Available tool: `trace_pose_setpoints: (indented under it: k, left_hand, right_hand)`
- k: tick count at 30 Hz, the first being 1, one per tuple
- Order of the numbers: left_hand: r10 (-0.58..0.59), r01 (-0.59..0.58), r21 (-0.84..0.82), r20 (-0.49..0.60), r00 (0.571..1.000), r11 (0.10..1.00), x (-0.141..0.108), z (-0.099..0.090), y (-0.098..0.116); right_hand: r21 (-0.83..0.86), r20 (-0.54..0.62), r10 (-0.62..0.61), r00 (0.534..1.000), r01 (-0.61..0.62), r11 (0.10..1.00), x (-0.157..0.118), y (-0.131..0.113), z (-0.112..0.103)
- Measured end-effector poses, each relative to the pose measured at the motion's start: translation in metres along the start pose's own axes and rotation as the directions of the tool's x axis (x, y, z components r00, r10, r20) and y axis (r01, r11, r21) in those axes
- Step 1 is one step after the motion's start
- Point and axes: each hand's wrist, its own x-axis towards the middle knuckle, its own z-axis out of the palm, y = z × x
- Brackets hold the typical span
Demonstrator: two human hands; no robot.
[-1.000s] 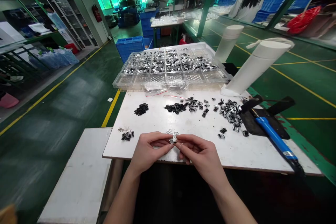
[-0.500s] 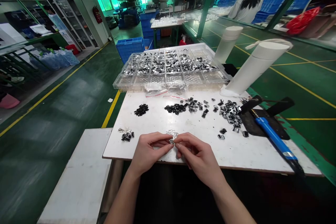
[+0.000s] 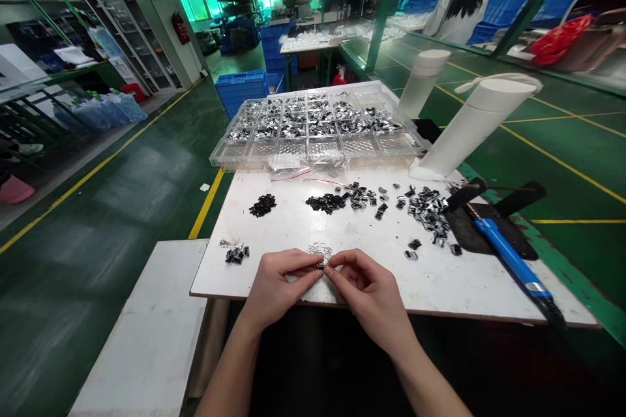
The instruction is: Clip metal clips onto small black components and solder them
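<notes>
My left hand (image 3: 280, 285) pinches a small black-and-silver metal part (image 3: 321, 266) between thumb and forefinger, just above the table's front edge. From the other side my right hand (image 3: 372, 287) is closed, thumb and forefinger pressed together at the part's right end. Its fingertips hide any finer piece there. Right behind the fingers lies a little heap of thin wire pieces (image 3: 320, 249). A small group of black-and-silver parts (image 3: 237, 254) sits to the left. Farther back are two piles of tiny black pieces, a left pile (image 3: 263, 205) and a middle pile (image 3: 327, 202).
A clear compartment tray (image 3: 313, 146) full of shiny parts stands at the table's back. More metal parts (image 3: 430, 212) are heaped at right, beside a blue-handled soldering iron (image 3: 508, 254) on its stand. Two white cylinders, one nearer (image 3: 482, 124), lean behind. A person (image 3: 462, 6) sits beyond.
Both hands stay in nearly the same place. The fingers have shifted slightly, and the held part now looks darker and is turned differently. The view has moved very little.
</notes>
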Motion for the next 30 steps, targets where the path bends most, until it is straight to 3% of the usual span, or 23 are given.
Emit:
trace_pose_setpoints:
  k: [7,12,17,23,30]
  left_hand:
    - [-0.011,0.011,0.022,0.009,1.000,1.000,-0.001,-0.001,-0.002]
    - [-0.173,0.178,-0.181,0.046,0.984,0.967,-0.001,-0.004,0.001]
    - [-0.221,0.247,-0.272,0.123,0.967,0.930,0.002,-0.005,0.003]
    - [-0.330,0.336,-0.310,0.075,0.941,0.889,0.006,-0.004,0.002]
    - [-0.313,0.302,-0.328,0.021,0.950,0.895,0.003,-0.004,0.000]
  right_hand:
    - [-0.131,-0.029,-0.091,0.995,0.086,0.988,-0.002,-0.004,0.002]
    - [-0.101,0.062,-0.173,0.983,0.179,0.979,0.000,-0.010,0.000]
    - [-0.138,0.147,-0.261,0.954,0.281,0.950,0.000,-0.012,-0.002]
    - [-0.214,0.069,-0.461,0.885,0.465,0.859,0.000,-0.005,0.000]
    - [-0.262,-0.029,-0.457,0.889,0.435,0.862,-0.002,0.002,0.006]
